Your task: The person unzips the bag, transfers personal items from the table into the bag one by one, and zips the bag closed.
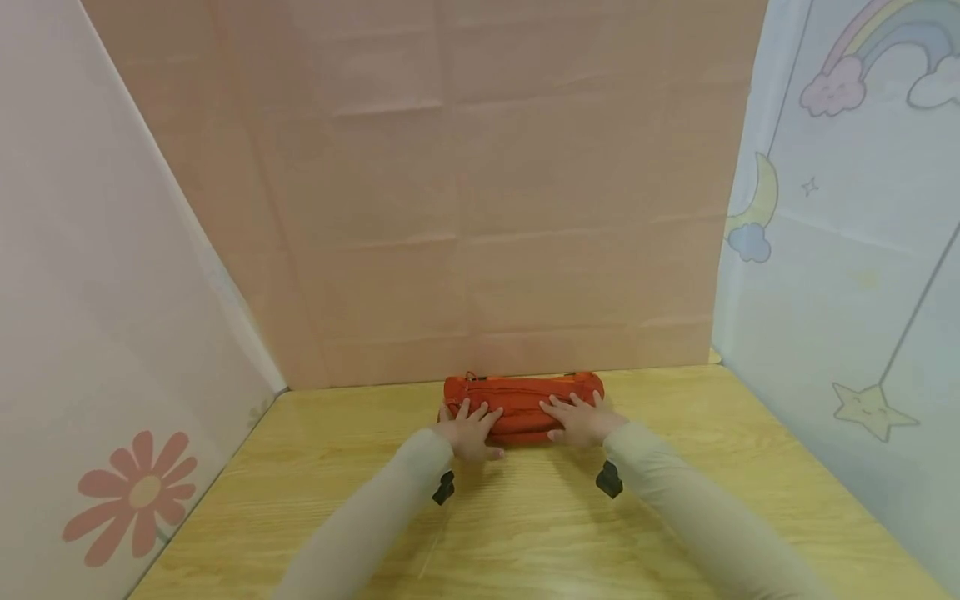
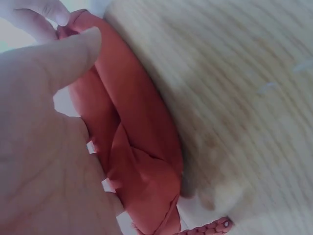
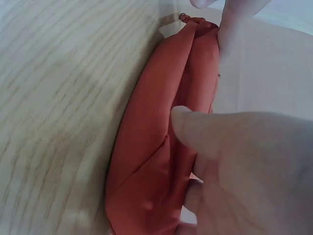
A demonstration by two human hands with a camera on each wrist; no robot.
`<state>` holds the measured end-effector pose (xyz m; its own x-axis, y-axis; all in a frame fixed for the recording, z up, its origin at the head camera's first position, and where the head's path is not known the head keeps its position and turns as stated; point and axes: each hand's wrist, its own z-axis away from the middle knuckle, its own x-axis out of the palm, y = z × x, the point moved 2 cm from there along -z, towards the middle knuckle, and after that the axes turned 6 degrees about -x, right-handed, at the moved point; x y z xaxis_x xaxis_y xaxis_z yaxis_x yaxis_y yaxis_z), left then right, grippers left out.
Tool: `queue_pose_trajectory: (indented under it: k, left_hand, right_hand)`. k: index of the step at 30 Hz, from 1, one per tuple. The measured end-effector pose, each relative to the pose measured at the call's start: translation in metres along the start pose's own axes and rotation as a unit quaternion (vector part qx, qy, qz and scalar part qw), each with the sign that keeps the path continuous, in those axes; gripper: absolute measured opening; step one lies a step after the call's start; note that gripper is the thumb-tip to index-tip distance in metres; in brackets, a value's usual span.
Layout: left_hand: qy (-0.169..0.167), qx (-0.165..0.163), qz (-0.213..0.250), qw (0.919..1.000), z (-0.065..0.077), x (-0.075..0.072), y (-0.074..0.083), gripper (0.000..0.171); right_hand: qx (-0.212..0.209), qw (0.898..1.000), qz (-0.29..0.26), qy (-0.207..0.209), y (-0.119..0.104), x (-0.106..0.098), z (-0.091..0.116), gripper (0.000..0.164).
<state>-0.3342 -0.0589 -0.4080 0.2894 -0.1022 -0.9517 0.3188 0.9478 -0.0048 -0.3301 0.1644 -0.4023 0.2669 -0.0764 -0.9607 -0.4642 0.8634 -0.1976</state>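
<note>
A red cloth bag (image 1: 517, 408), long and puffy, lies crosswise at the back of the wooden table, with creases along its front. My left hand (image 1: 468, 433) rests on its left part, fingers spread and straight. On the right part lies my right hand (image 1: 585, 421), its fingers likewise spread. In the left wrist view the left thumb (image 2: 78, 51) is stretched out over the bag's folded side, and a braided red cord (image 2: 208, 229) sticks out at one end. The right thumb (image 3: 190, 125) touches a fold in the right wrist view. My palms hide parts of the bag.
Behind the bag hangs a creased pinkish-brown sheet (image 1: 450, 208), close to the table's (image 1: 525, 517) back edge. White cloth walls flank the table, with a flower print (image 1: 142, 493) on the left and a star print (image 1: 873, 408) on the right.
</note>
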Motion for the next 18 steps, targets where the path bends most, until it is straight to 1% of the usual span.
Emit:
queue_pose_trajectory:
  k: [2, 3, 5, 6, 8, 10, 11, 12, 14, 16, 18]
  left_hand:
    - [0.028, 0.008, 0.008, 0.9996, -0.001, -0.006, -0.001, 0.075]
    - [0.049, 0.011, 0.016, 0.9986, -0.001, -0.011, -0.001, 0.072]
    - [0.113, 0.023, 0.031, 0.9928, 0.001, -0.022, -0.002, 0.068]
    - [0.149, 0.026, 0.035, 0.9878, 0.003, -0.028, -0.002, 0.066]
    - [0.223, 0.030, 0.040, 0.9736, 0.007, -0.042, -0.001, 0.066]
    - [0.279, 0.026, 0.036, 0.9593, 0.011, -0.053, 0.000, 0.071]
    - [0.297, 0.021, 0.029, 0.9540, 0.013, -0.057, 0.001, 0.073]
    - [0.310, 0.019, 0.029, 0.9501, 0.015, -0.061, 0.002, 0.076]
    - [0.323, 0.010, 0.019, 0.9462, 0.017, -0.064, 0.002, 0.081]
    - [0.325, 0.003, 0.009, 0.9458, 0.019, -0.064, 0.003, 0.086]
    - [0.315, -0.005, -0.005, 0.9491, 0.019, -0.061, 0.002, 0.089]
  right_hand:
    - [-0.011, 0.999, -0.006, 0.032, 0.001, -0.005, -0.001, 0.056]
    - [-0.022, 0.998, -0.007, 0.055, 0.001, -0.008, -0.002, 0.054]
    - [-0.037, 0.992, -0.008, 0.116, -0.001, -0.018, -0.002, 0.052]
    - [-0.043, 0.988, -0.003, 0.150, -0.003, -0.023, -0.002, 0.052]
    - [-0.050, 0.975, 0.005, 0.219, -0.007, -0.035, -0.002, 0.057]
    - [-0.046, 0.961, 0.016, 0.271, -0.011, -0.044, -0.001, 0.067]
    - [-0.043, 0.956, 0.024, 0.290, -0.013, -0.048, 0.000, 0.073]
    - [-0.038, 0.952, 0.025, 0.302, -0.015, -0.051, 0.001, 0.078]
    - [-0.029, 0.949, 0.030, 0.313, -0.018, -0.054, 0.002, 0.087]
    - [-0.021, 0.948, 0.039, 0.316, -0.019, -0.052, 0.003, 0.094]
    - [-0.014, 0.949, 0.046, 0.311, -0.017, -0.046, 0.002, 0.098]
